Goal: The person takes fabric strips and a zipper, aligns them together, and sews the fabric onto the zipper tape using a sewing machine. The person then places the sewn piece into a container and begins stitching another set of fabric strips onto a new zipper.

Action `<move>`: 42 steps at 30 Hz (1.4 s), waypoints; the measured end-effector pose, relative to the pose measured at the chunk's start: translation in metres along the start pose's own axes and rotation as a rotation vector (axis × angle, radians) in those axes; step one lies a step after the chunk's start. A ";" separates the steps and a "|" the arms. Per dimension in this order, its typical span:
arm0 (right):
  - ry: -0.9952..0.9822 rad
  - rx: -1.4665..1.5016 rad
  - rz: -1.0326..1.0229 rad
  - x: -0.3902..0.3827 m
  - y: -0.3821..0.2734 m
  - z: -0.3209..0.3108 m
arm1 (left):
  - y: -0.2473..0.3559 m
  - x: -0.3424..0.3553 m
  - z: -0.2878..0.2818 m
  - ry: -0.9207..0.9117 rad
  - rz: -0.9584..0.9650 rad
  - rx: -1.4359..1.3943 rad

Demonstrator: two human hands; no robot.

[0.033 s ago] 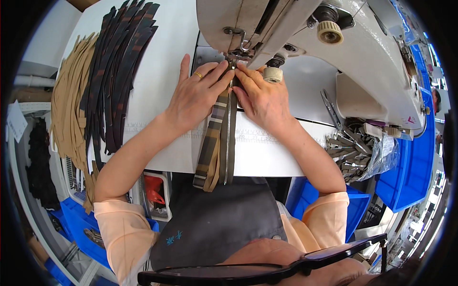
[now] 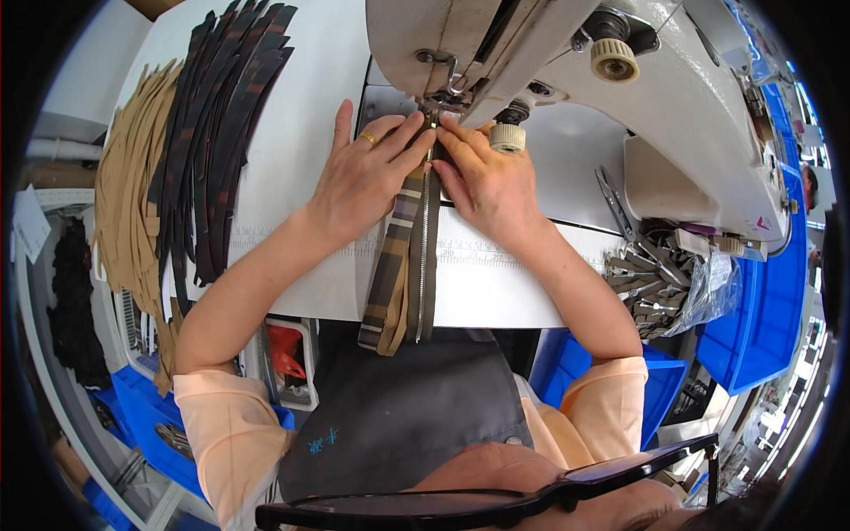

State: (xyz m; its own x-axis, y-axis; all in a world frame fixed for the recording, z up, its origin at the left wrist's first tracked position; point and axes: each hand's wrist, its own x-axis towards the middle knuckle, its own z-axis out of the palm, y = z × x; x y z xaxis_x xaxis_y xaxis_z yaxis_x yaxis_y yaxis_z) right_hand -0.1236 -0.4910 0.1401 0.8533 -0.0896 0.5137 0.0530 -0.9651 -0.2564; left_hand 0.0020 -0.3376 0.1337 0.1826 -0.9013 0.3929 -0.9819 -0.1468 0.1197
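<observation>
A metal-toothed zipper (image 2: 425, 257) on dark tape runs from beneath the presser foot of a white sewing machine (image 2: 531, 53) down past the table's front edge. Along its left side lies a plaid fabric strip (image 2: 390, 283) with a tan underside. My left hand (image 2: 370, 173), a ring on one finger, lies on the strip with fingers stretched toward the needle and thumb spread away. On the zipper's right side rests my right hand (image 2: 490, 175), fingertips by the presser foot and thumb lower, apart from the fingers. The needle point is hidden.
Tan strips (image 2: 133, 177) and dark plaid strips (image 2: 226, 133) are piled at left. Thread snips (image 2: 615, 199) lie right of my right hand, near zipper pieces (image 2: 646, 274) with a clear plastic bag (image 2: 713, 288). A blue bin (image 2: 761, 310) stands at far right; a ruler scale (image 2: 487, 257) crosses the table.
</observation>
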 end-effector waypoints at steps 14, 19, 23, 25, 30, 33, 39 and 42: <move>-0.077 -0.029 0.029 0.019 0.032 0.001 | -0.001 0.000 0.006 0.061 0.012 -0.048; -0.033 0.129 0.079 0.002 0.011 -0.005 | 0.003 0.000 0.003 0.089 -0.016 0.062; -0.082 -0.051 -0.059 0.002 0.009 -0.004 | 0.003 -0.007 0.000 0.123 0.040 0.007; -0.080 -0.083 -0.054 0.002 0.007 -0.005 | 0.003 -0.008 0.000 0.114 0.029 -0.022; -0.058 -0.099 -0.027 0.005 0.005 -0.007 | 0.002 -0.003 0.000 0.074 -0.011 -0.069; -0.058 -0.083 -0.014 0.008 0.010 -0.002 | -0.002 -0.001 0.006 0.070 -0.019 -0.061; 0.068 -0.058 -0.076 0.002 0.011 -0.009 | -0.001 -0.001 0.007 0.094 -0.013 -0.054; 0.019 -0.141 -0.103 -0.001 0.007 -0.010 | 0.000 0.002 0.005 0.109 -0.008 -0.048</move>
State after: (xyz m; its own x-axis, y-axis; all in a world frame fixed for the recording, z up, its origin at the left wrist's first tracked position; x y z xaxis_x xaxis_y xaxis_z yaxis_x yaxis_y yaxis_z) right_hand -0.1292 -0.5004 0.1464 0.8370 0.0078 0.5472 0.0647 -0.9943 -0.0848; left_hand 0.0023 -0.3414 0.1295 0.1969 -0.8503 0.4881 -0.9774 -0.1314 0.1654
